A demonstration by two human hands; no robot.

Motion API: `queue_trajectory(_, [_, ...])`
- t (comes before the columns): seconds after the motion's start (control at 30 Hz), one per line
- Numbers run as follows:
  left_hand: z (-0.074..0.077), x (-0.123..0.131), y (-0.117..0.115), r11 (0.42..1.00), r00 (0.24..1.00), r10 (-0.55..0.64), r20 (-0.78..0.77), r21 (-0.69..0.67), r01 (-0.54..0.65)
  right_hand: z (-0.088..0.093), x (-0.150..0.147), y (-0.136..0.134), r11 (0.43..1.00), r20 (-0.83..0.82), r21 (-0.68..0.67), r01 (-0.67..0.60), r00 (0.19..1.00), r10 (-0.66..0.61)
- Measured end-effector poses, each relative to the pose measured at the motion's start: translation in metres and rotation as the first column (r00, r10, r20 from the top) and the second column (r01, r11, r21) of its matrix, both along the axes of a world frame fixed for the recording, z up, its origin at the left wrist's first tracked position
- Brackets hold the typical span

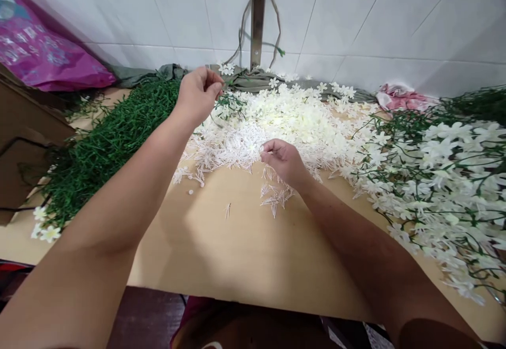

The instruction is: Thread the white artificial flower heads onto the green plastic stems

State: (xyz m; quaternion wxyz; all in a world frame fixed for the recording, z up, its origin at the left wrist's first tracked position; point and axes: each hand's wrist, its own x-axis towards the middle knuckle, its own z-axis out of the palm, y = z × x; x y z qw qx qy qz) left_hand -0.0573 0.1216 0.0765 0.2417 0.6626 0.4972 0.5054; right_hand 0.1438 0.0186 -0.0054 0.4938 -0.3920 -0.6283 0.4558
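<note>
My left hand (200,95) is raised over the back of the table, thumb and fingers pinched on a thin green artificial flower stem (233,101) whose sprigs show just right of the fingertips. Lower and to the right, my right hand (282,162) is closed in a pinch at the front edge of the white pile. Something small and white sits at its fingertips, too small to name. Around it lie loose white artificial petals (298,114) and thin white sticks (241,146). A few more sticks (276,196) lie below the right hand.
Green stems (118,138) are heaped at left, beside a cardboard box (27,133) and a pink bag (51,48). Finished-looking white flowers on stems (446,180) pile at right. A metal upright (258,27) with cord stands against the tiled wall. A pink-and-white cloth (403,98) lies behind.
</note>
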Motion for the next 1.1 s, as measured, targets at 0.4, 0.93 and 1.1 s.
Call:
queue_trajectory(0.4, [-0.065, 0.025, -0.120, 0.748, 0.929, -0.090, 0.360, -0.591, 0.302, 0.000, -0.004, -0.008, 0.976, -0.072, -0.204, -0.081, 0.995, 0.068])
queue_trajectory(0.93, [-0.087, 0.019, -0.112, 0.689, 0.882, -0.134, 0.452, -0.597, 0.411, -0.009, -0.004, -0.003, 0.949, -0.075, -0.285, -0.132, 0.991, 0.115])
queue_trajectory(1.1, [-0.081, 0.021, -0.113, 0.677, 0.881, -0.159, 0.445, -0.600, 0.425, -0.006, -0.005, -0.005, 0.976, 0.077, -0.212, -0.059, 0.994, 0.077])
